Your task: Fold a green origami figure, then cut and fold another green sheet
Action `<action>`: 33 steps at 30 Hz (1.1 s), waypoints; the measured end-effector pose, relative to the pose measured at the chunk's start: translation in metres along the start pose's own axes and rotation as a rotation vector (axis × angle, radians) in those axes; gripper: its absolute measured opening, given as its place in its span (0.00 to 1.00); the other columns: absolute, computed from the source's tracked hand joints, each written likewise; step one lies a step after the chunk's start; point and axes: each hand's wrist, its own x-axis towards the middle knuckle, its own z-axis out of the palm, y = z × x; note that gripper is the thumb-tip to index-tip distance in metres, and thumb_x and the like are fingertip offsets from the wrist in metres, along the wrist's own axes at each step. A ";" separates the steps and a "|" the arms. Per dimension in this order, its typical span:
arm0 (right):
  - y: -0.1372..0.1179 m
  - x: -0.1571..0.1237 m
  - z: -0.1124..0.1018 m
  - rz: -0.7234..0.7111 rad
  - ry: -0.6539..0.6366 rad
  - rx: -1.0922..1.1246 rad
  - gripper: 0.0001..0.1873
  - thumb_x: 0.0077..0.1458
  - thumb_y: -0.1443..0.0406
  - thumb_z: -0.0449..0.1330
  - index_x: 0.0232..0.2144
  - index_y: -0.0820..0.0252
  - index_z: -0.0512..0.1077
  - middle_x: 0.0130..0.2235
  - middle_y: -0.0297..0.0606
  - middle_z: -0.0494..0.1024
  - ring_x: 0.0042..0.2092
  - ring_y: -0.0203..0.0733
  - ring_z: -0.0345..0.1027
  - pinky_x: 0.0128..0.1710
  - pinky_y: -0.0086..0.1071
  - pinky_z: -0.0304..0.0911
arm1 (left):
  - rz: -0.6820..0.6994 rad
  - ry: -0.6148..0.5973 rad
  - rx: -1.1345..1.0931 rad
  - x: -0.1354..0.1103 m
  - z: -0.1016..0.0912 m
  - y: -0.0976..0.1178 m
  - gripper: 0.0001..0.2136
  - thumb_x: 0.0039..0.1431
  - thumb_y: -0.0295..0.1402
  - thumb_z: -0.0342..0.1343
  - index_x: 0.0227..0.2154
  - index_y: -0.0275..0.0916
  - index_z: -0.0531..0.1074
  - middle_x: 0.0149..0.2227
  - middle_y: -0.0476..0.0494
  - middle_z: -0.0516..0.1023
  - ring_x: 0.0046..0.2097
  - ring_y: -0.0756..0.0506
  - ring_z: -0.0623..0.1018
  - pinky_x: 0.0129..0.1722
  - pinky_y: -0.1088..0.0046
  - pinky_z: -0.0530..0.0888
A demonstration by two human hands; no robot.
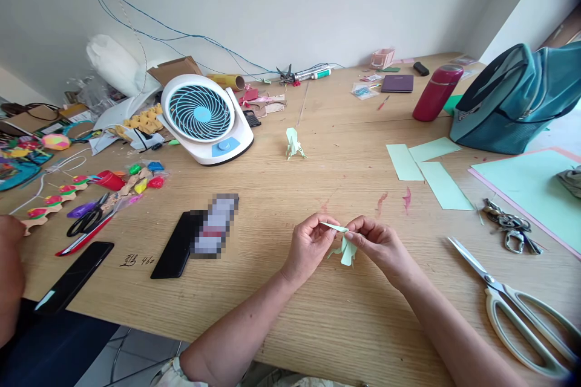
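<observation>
Over the front middle of the wooden table, a small folded figure of pale green paper (347,252) is pinched between both my hands. My left hand (309,248) is closed, thumb and forefinger on a pointed flap at its left. From the other side, my right hand (373,247) grips the upper fold with thumb and fingers. Thin leg-like strips stick out below; part of the figure is hidden by my fingers. A similar folded green paper figure (294,143) stands farther back on the table.
Pale green paper strips (447,186) and large scissors (503,290) lie at right, with keys (512,227), a red bottle (438,92) and a teal bag (508,103). A white fan (204,115), phones (171,248) and craft clutter are at left. Another person's arm (9,272) rests at the left edge.
</observation>
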 end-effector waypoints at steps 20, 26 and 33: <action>0.002 -0.002 0.000 -0.090 0.004 -0.196 0.15 0.58 0.53 0.63 0.32 0.59 0.74 0.28 0.34 0.74 0.29 0.37 0.65 0.29 0.30 0.60 | 0.492 -0.071 0.453 0.005 -0.008 0.005 0.08 0.59 0.19 0.53 0.33 0.40 0.71 0.31 0.49 0.74 0.35 0.50 0.74 0.37 0.75 0.71; -0.002 -0.005 0.000 -0.190 0.030 -0.295 0.11 0.59 0.55 0.62 0.33 0.57 0.74 0.29 0.34 0.75 0.32 0.38 0.68 0.32 0.31 0.60 | 0.242 -0.055 0.314 0.004 -0.008 0.009 0.03 0.59 0.25 0.56 0.31 0.38 0.71 0.30 0.50 0.74 0.33 0.51 0.74 0.36 0.77 0.71; -0.009 -0.007 -0.001 -0.341 0.069 -0.475 0.10 0.61 0.57 0.60 0.32 0.56 0.75 0.29 0.35 0.76 0.32 0.39 0.68 0.32 0.33 0.58 | -0.159 -0.129 -0.044 0.008 -0.007 0.012 0.12 0.55 0.40 0.63 0.28 0.36 0.72 0.27 0.51 0.72 0.29 0.52 0.69 0.31 0.77 0.66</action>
